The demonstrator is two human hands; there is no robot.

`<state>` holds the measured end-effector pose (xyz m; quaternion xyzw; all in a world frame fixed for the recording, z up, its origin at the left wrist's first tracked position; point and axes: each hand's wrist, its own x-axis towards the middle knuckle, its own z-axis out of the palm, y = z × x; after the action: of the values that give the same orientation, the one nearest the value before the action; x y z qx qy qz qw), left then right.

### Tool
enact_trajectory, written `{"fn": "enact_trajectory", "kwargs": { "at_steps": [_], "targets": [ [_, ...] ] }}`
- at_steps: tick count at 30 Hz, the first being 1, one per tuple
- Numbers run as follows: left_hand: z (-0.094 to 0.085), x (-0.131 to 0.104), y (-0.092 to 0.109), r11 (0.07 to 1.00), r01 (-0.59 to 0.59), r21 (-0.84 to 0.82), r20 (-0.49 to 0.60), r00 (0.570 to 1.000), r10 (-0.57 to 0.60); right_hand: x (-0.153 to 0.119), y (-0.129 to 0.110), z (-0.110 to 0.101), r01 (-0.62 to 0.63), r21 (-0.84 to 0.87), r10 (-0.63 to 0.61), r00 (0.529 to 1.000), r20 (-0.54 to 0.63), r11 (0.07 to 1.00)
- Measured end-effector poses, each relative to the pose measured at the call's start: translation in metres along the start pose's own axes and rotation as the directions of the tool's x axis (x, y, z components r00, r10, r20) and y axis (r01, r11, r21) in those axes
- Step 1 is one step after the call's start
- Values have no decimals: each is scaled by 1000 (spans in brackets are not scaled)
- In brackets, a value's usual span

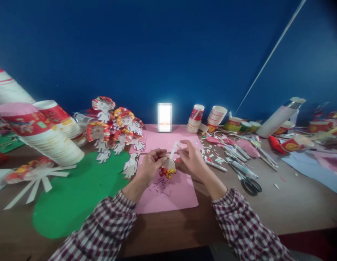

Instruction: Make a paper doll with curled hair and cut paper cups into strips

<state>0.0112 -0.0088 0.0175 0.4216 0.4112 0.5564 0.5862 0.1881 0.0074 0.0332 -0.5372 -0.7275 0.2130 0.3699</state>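
Over a pink sheet (182, 197), my left hand (150, 164) pinches a cut paper cup (171, 165) between thumb and fingers. Red and yellow curled strips (168, 173) hang from the cup's lower side. A white paper strip (174, 149) sticks up from it, and my right hand (195, 159) has its bent fingers closed at the strip's upper end. Exactly how the right fingertips grip it is blurred. Dark scribbled marks (162, 184) show on the pink sheet just below the cup.
Finished paper dolls with curled rims (99, 132) stand left, behind a green sheet (84, 192). Stacked paper cups (59, 145) lean at far left. Scissors (250, 183), paper scraps and pens lie right; more cup stacks (195, 119) and a bright screen (165, 116) stand behind.
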Motion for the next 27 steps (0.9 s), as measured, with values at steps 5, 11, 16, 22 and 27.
{"fn": "enact_trajectory", "kwargs": {
  "at_steps": [5,11,16,22,27],
  "targets": [
    [-1,-1,-8,990,19,139,71,997,-29,0,0,1,24,187,-23,1000,-7,982],
    [-4,0,-12,946,5,324,77,997,-32,0,-1,4,67,170,-66,998,-8,983],
    [-6,0,-9,884,-54,464,115,993,1,-1,2,9,70,103,-72,997,21,992],
    [-11,4,-13,859,-119,497,35,992,118,-4,4,15,78,119,-90,991,98,990],
    [-13,7,-18,934,-53,353,36,998,44,-10,1,21,108,147,-132,977,167,983]
  ]
}}
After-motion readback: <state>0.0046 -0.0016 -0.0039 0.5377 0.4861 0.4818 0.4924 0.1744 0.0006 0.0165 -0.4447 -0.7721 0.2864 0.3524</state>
